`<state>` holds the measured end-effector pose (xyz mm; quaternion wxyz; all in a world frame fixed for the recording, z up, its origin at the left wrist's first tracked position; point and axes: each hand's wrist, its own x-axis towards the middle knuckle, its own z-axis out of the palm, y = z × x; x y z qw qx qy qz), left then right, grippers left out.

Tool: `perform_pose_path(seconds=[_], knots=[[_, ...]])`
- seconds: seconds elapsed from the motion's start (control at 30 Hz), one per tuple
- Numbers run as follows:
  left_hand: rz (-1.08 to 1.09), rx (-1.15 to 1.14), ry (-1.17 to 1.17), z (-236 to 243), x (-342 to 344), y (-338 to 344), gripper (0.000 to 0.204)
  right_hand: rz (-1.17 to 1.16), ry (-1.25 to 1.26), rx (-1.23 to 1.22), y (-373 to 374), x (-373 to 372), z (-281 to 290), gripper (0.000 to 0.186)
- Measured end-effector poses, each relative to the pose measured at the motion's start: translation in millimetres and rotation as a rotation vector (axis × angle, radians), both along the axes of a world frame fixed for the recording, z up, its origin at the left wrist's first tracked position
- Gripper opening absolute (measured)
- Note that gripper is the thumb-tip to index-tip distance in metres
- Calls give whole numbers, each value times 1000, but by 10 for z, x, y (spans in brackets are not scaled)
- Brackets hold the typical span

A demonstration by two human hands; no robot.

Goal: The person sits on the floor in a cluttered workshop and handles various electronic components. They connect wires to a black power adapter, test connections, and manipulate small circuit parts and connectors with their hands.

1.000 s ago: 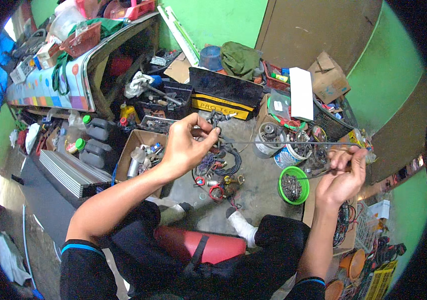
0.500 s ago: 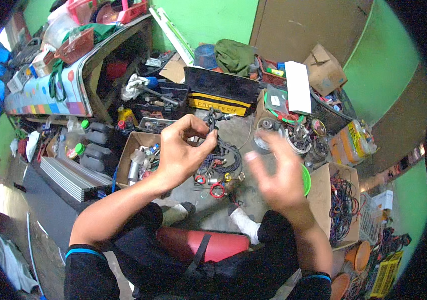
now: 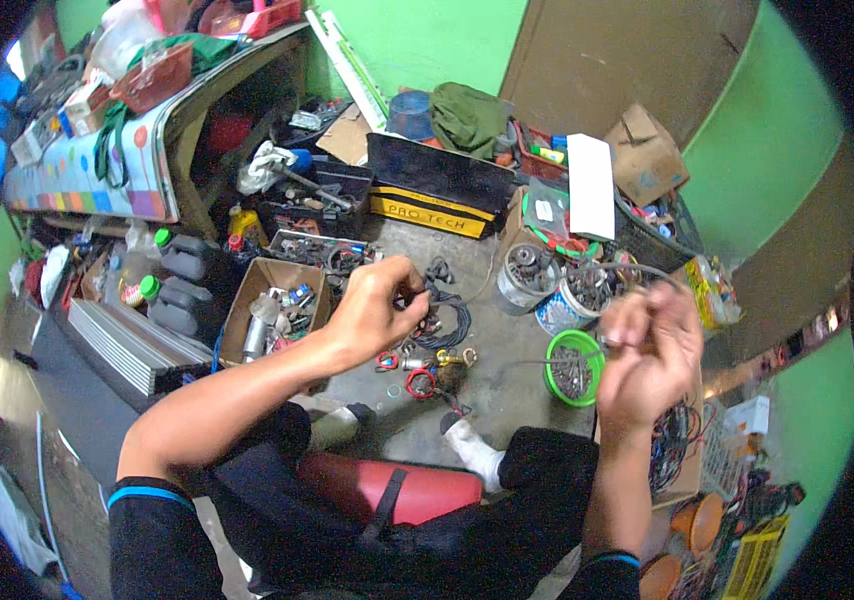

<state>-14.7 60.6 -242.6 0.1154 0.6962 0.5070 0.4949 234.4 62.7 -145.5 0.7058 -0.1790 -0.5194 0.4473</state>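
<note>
grey-black cable hangs at both hands of the person i'm watching, up above the floor. the left hand has thumb and fingers pinched together, gripping a dark knotted bunch of that cable. the right hand is curled round more of it (it's blurred, so i can't make out how each finger lies). one length arches up and leftward from the right hand; another juts out lower down, passing across a green bowl full of small metal bits.

on the floor just beyond the left hand lies a coil of dark cable, with a red ring-shaped piece nearer the person's feet. a cardboard box of odds and ends stands to the left of that, and a yellow-and-black toolbox sits farther back. two pale buckets of metal parts stand near the green bowl, on its far side. a red pad with a black strap shows between the person's legs, and over at the left stands a table draped in coloured dots.
</note>
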Motion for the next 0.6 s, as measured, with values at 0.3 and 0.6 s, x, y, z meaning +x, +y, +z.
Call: perform_pose_path(seconds=[0.3, 0.6], knots=[[188, -43, -249, 226, -124, 31, 16, -431, 7, -144, 524, 536, -137, 25], [1, -268, -809, 461, 127, -71, 18, -200, -1233, -58, 518, 90, -558, 23]])
